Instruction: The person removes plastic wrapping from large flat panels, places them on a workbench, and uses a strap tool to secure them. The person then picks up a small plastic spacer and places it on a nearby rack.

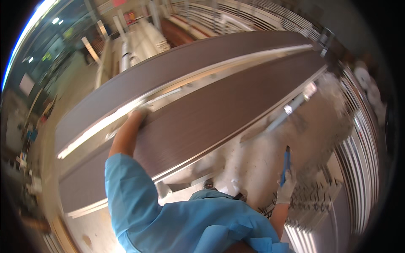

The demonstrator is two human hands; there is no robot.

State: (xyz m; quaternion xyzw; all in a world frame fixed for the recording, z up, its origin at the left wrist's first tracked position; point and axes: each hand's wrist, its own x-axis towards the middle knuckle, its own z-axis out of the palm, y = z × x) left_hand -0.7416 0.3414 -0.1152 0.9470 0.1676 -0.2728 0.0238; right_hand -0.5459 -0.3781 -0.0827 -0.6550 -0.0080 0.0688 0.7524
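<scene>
Two long, dark brown panels lie side by side: the near panel (pixel 219 105) in front of me and the far panel (pixel 177 63) beyond it. My left hand (pixel 143 111), in a pale glove, reaches across to the far edge of the near panel. Blur and the angle hide its fingers. Off to the right, away from the panels, my right hand (pixel 286 190) also wears a pale glove. Its fingers are wrapped round a slim blue tool (pixel 286 162) with a dark tip, pointing away from me. The tool's exact kind is unclear.
A support bar (pixel 283 117) sticks out from the near panel's right side. Dark hooks or prongs (pixel 312 198) stand in rows by my right forearm. Stacked metal profiles (pixel 358 156) line the right side. Long pale lengths of material (pixel 145 38) lie behind the far panel.
</scene>
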